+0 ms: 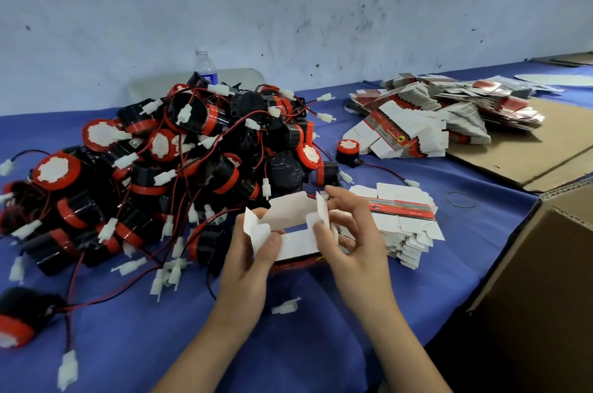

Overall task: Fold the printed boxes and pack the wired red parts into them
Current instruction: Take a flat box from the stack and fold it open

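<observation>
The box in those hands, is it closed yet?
Open: the box is half shaped, its white flaps stick out untucked while the left hand and right hand pinch it.

A single view is given, taken by a wide-angle camera worn on the person's head. The scene is looked down on at a forward slant, across a blue-covered table toward a scuffed wall along its far edge. The left hand and right hand are seen close up, low in the centre, gripping a half-folded box, with the forearms entering from the bottom edge. A pile of wired red parts is set in the middle distance on the left. A brown carton is cut off by the right edge.
</observation>
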`<state>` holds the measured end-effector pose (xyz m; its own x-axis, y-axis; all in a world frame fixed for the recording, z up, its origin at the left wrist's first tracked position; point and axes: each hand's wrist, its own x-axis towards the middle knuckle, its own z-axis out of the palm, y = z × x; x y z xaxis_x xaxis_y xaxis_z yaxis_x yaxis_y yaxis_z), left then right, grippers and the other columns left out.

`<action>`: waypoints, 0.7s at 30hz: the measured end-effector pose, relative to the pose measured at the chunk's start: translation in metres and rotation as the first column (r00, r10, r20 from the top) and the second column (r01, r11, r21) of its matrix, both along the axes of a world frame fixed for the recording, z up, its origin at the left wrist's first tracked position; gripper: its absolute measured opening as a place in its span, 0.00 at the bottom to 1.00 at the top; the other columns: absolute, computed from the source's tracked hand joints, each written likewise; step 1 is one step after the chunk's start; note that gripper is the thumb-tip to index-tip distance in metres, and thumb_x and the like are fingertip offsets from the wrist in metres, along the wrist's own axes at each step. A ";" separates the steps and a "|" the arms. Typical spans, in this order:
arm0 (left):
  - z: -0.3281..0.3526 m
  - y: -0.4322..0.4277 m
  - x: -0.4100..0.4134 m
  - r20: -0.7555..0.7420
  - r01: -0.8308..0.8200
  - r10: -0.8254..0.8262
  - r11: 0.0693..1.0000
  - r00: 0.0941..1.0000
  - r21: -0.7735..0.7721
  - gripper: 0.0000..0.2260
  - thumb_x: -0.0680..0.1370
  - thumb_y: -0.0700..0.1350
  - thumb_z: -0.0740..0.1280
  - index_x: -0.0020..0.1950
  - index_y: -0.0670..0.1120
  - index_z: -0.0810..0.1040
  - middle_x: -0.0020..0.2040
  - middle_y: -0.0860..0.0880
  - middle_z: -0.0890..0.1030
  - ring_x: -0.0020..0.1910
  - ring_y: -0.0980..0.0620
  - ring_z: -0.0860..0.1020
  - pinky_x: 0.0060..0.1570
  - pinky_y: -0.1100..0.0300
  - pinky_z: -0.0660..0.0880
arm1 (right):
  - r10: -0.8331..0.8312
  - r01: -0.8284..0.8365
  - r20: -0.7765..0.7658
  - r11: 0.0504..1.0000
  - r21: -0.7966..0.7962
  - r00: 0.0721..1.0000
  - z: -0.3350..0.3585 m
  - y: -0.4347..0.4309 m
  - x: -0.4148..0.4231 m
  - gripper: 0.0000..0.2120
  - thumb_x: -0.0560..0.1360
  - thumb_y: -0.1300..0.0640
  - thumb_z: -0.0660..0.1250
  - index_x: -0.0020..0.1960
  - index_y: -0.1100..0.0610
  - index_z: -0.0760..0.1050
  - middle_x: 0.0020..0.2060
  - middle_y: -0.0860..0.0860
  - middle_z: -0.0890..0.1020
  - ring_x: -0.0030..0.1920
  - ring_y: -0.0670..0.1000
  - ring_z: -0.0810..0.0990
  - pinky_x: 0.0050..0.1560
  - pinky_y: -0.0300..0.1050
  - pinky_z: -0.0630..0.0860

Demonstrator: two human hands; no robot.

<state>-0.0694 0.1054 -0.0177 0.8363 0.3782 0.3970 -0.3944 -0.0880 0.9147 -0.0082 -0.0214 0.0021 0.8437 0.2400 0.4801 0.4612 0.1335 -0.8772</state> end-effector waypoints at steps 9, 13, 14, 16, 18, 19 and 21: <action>-0.009 0.015 0.005 -0.125 -0.236 0.210 0.938 0.970 -0.255 0.18 0.81 0.44 0.61 0.45 0.67 0.81 0.46 0.57 0.84 0.45 0.60 0.82 0.40 0.66 0.76 | 0.123 0.034 0.428 0.940 -0.340 0.895 -0.003 -0.004 0.002 0.25 0.73 0.34 0.62 0.67 0.42 0.72 0.59 0.45 0.75 0.59 0.42 0.74 0.56 0.33 0.70; -0.009 0.019 0.009 -0.113 -0.173 0.146 0.944 0.983 -0.280 0.12 0.75 0.49 0.62 0.56 0.56 0.79 0.50 0.49 0.84 0.51 0.49 0.81 0.47 0.55 0.76 | 0.174 0.054 0.457 0.895 -0.442 0.872 -0.005 -0.010 0.006 0.32 0.68 0.34 0.68 0.69 0.42 0.69 0.65 0.45 0.72 0.62 0.44 0.74 0.58 0.43 0.74; -0.007 0.019 0.009 -0.118 -0.156 0.128 0.951 0.985 -0.267 0.15 0.74 0.50 0.61 0.58 0.54 0.78 0.52 0.47 0.83 0.53 0.46 0.80 0.50 0.52 0.76 | 0.159 0.073 0.477 0.899 -0.433 0.864 -0.006 -0.009 0.006 0.31 0.68 0.37 0.70 0.69 0.45 0.70 0.63 0.46 0.74 0.61 0.43 0.74 0.57 0.43 0.75; -0.006 0.018 0.008 -0.115 -0.124 0.100 0.966 0.988 -0.226 0.18 0.74 0.51 0.60 0.62 0.52 0.77 0.55 0.45 0.82 0.57 0.43 0.79 0.54 0.46 0.75 | 0.119 0.105 0.498 0.911 -0.399 0.859 -0.008 -0.007 0.006 0.27 0.70 0.39 0.69 0.65 0.50 0.75 0.58 0.48 0.78 0.57 0.43 0.76 0.53 0.42 0.75; -0.006 0.019 0.006 -0.086 -0.078 0.064 0.982 0.994 -0.172 0.18 0.74 0.52 0.60 0.63 0.56 0.75 0.57 0.47 0.81 0.58 0.44 0.79 0.55 0.46 0.75 | 0.086 0.125 0.494 0.917 -0.379 0.865 -0.011 -0.004 0.005 0.24 0.70 0.38 0.68 0.57 0.54 0.80 0.53 0.50 0.79 0.52 0.44 0.77 0.49 0.39 0.75; -0.006 0.019 0.006 -0.064 -0.057 0.049 0.988 0.997 -0.143 0.19 0.74 0.53 0.61 0.65 0.58 0.74 0.59 0.49 0.81 0.58 0.47 0.79 0.56 0.48 0.75 | 0.071 0.118 0.464 0.923 -0.366 0.883 -0.012 -0.004 0.005 0.23 0.70 0.38 0.68 0.55 0.56 0.81 0.51 0.50 0.79 0.50 0.44 0.77 0.49 0.36 0.74; -0.004 0.016 0.003 -0.010 -0.018 0.018 0.999 1.000 -0.044 0.22 0.74 0.56 0.61 0.68 0.61 0.69 0.62 0.56 0.78 0.60 0.56 0.78 0.55 0.58 0.75 | 0.023 0.097 0.362 0.946 -0.309 0.932 -0.012 -0.003 0.005 0.20 0.69 0.41 0.68 0.51 0.56 0.80 0.47 0.47 0.79 0.46 0.42 0.76 0.46 0.32 0.71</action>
